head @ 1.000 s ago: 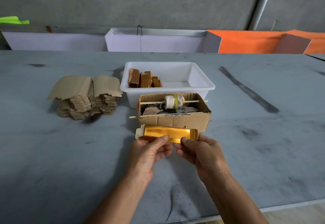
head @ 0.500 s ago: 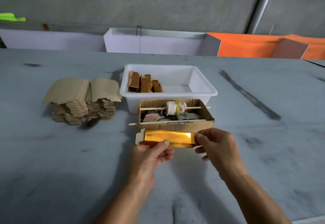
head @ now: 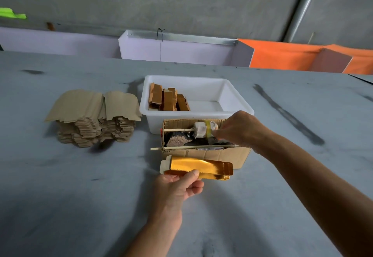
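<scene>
Head view, person's own body: two hands and two forearms, all uncovered.

Left hand [head: 177, 188] and right hand [head: 240, 129] are bare, and the skin runs on uncovered along the left forearm [head: 157, 234] and right forearm [head: 314, 176] as far as the picture's edges. Both forearms are lean, narrowing at the wrist. The left thumbnail [head: 195, 173] is cut short and even. Knuckles and tendon lines stand out on the back of the right hand; finer surface detail is too blurred to record.
</scene>
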Tool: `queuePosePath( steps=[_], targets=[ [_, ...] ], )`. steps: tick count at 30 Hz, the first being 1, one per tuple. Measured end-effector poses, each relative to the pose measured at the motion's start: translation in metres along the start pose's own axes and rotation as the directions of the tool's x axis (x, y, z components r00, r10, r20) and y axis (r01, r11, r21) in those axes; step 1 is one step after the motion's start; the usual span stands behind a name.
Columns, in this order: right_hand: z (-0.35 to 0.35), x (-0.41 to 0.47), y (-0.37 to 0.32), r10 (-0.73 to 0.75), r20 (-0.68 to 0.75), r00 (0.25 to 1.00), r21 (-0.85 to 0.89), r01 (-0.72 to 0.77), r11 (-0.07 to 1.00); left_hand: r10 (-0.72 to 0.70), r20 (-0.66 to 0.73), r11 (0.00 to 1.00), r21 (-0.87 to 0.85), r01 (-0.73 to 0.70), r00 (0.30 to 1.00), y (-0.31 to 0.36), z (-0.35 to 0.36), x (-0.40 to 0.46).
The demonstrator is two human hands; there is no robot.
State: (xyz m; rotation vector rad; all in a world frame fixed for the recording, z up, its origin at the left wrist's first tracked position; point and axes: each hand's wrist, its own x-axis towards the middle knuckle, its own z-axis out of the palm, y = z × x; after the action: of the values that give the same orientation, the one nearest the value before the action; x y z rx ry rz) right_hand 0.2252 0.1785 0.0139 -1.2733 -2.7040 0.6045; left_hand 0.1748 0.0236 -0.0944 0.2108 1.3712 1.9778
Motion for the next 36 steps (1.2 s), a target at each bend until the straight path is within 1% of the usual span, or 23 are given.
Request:
queuePosePath(
  steps=[2,7,13,19,30,36],
  targets=[
    [0.002,0.005,-0.002,0.016,0.048,0.999,-0.058,-0.013,0.998,0.007,0.011,1.0,0.002,-0.007,1.0,0.0,0.0,-0.001],
    [0.003,0.009,-0.007,0.069,0.127,0.989,-0.134,-0.052,0.99,0.011,0.018,1.0,-0.003,-0.011,1.0,0.001,0.001,-0.001],
    [0.003,0.007,-0.011,0.134,0.22,0.966,-0.015,-0.133,0.991,0.032,0.02,0.999,0.005,-0.032,0.999,0.002,0.001,-0.003],
    [0.002,0.005,-0.016,0.16,0.223,0.962,-0.028,-0.157,0.987,0.042,0.021,0.999,0.029,-0.043,0.999,0.001,0.001,-0.003],
    [0.009,0.007,-0.018,0.163,0.208,0.964,0.03,-0.173,0.984,0.058,0.019,0.996,0.059,-0.059,0.998,0.0,0.0,-0.003],
    [-0.001,0.004,-0.024,0.169,0.26,0.951,-0.048,-0.162,0.986,0.062,0.013,0.997,0.041,-0.063,0.998,0.0,0.001,-0.002]
  ],
)
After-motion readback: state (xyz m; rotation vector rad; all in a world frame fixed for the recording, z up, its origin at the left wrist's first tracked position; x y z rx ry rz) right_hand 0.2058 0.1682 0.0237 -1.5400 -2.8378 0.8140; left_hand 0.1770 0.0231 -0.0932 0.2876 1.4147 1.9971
